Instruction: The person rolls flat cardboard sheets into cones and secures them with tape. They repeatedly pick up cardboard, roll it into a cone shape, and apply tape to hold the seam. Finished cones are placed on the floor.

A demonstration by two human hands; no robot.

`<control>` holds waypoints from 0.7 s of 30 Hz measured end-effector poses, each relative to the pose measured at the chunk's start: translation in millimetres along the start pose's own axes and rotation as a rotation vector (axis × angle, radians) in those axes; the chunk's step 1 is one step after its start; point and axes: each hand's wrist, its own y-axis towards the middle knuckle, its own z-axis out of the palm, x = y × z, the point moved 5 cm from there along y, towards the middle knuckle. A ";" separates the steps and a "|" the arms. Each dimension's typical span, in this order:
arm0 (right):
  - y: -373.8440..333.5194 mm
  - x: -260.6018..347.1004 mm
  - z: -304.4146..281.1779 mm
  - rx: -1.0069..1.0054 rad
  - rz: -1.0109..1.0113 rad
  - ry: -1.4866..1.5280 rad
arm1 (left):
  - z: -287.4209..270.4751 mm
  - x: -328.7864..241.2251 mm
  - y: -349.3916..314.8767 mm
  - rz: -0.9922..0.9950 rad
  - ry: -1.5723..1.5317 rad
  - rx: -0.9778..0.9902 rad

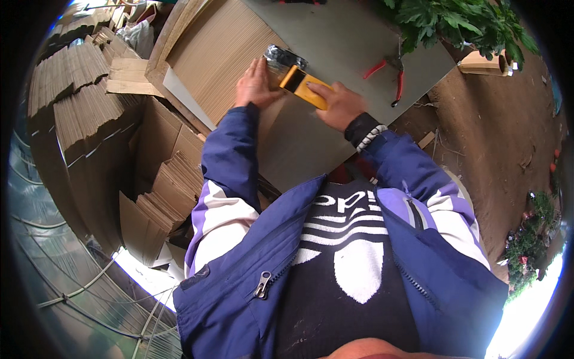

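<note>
My right hand is closed around a yellow hand tool with a black panel on its front; its exact kind is unclear. Beside the tool's front end is a shiny, dark and clear rounded thing, possibly a roll of tape. My left hand lies with fingers stretched out on the right side of a brown cardboard sheet, close to the shiny thing. Both hands are over a grey tabletop, and the cardboard covers its left part.
Red-handled shears lie spread on the table's right side. Green leafy stems overhang the far right corner. Stacks of folded cardboard and an open carton crowd the left. Brown ground stretches out on the right.
</note>
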 end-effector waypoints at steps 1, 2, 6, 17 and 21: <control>10.6 11.1 -3.0 0.002 0.018 0.011 | 2.2 -7.7 -1.5 -0.057 0.036 -0.027; 14.6 18.7 -10.4 0.009 0.020 0.044 | 0.5 -7.8 -2.6 -0.156 0.049 -0.039; -5.5 18.1 -48.9 -0.002 -0.076 0.124 | -3.1 -13.7 0.3 -0.190 -0.059 -0.063; 50.7 19.2 5.7 0.177 0.044 -0.131 | -8.6 45.6 38.0 -0.043 -0.760 0.041; 91.4 35.2 20.0 0.414 0.123 -0.239 | -5.9 51.9 43.4 0.029 -0.678 0.095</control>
